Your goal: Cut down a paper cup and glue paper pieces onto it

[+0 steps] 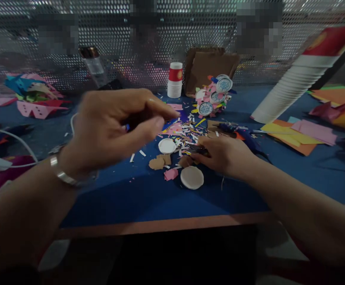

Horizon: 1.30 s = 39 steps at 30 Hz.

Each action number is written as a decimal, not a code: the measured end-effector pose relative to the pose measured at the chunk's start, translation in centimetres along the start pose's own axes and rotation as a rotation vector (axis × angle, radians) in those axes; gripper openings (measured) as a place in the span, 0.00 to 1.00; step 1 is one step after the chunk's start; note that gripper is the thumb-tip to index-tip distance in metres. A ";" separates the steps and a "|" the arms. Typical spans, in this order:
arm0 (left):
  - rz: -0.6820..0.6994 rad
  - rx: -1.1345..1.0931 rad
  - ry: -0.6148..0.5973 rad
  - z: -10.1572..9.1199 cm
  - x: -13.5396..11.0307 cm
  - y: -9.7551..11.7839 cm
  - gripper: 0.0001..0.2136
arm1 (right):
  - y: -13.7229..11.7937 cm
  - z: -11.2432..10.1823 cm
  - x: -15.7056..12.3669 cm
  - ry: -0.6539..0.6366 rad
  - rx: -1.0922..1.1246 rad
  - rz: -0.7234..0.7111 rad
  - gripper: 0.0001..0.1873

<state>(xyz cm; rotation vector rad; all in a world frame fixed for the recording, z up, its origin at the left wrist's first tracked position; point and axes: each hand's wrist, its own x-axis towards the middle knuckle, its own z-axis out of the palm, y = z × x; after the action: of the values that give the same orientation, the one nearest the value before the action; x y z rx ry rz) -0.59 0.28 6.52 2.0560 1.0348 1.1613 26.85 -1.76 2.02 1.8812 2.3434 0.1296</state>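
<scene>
My left hand [115, 130], a silver bracelet at its wrist, hovers above the table, slightly blurred. Its thumb and curved fingers are apart, and nothing shows between them. Lower down, my right hand [227, 154] is among the paper scraps [181, 130], fingers pinched by a small dark object [197, 149] that I cannot make out. Close to it lie a white paper disc [166, 146], a round cup bottom [192, 177], brown cardboard pieces [157, 162] and a crumpled pink paper [170, 174].
A tall stack of paper cups [297, 79] leans at the right beside coloured paper sheets [300, 134]. Behind the scraps stand a shorter cup stack [175, 81], cardboard [210, 71] and a decorated paper piece [214, 97]. A bottle [93, 67] and folded paper [35, 97] are left.
</scene>
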 end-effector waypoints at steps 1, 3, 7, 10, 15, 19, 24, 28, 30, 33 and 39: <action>0.051 0.112 0.000 -0.1 1.4 -1.4 0.06 | 0.0 0.0 0.0 -0.009 -0.007 0.012 0.25; 0.133 0.369 -0.035 -0.2 3.7 -5.1 0.08 | -0.1 0.0 0.1 -0.023 -0.011 0.023 0.25; 0.132 0.747 -0.208 -0.4 6.1 -12.2 0.18 | -0.1 -0.1 0.1 -0.050 -0.011 0.023 0.25; 0.119 0.871 -0.238 -0.2 6.4 -14.6 0.22 | -0.1 -0.2 0.1 -0.055 -0.001 0.025 0.26; 0.009 0.908 -0.255 0.1 6.4 -15.1 0.27 | -0.2 -0.3 0.0 -0.061 0.002 0.027 0.27; -0.051 0.858 -0.165 -0.5 6.5 -14.7 0.31 | -0.1 -0.1 0.0 -0.030 -0.002 0.015 0.27; -0.028 0.577 0.043 -1.9 6.3 -11.7 0.18 | 0.1 0.0 0.0 -0.010 0.015 0.030 0.27; -0.100 0.347 0.314 -1.6 6.3 -9.3 0.19 | 0.1 -0.2 0.0 -0.036 0.022 0.034 0.27; -0.144 0.047 0.362 -0.7 6.3 -9.2 0.25 | 0.1 -0.2 0.0 -0.038 0.027 0.027 0.27; -0.324 -0.212 0.204 0.7 6.1 -9.6 0.29 | 0.2 -0.5 0.0 -0.012 0.058 0.031 0.28; -0.329 -0.125 0.260 0.5 5.4 -9.3 0.26 | 1.1 -1.5 0.0 0.035 0.097 0.154 0.23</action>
<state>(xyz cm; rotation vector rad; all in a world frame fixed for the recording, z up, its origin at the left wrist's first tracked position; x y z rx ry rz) -1.66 9.87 1.65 1.5927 1.3290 1.3004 27.64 -1.53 3.69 2.1213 2.2628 0.0656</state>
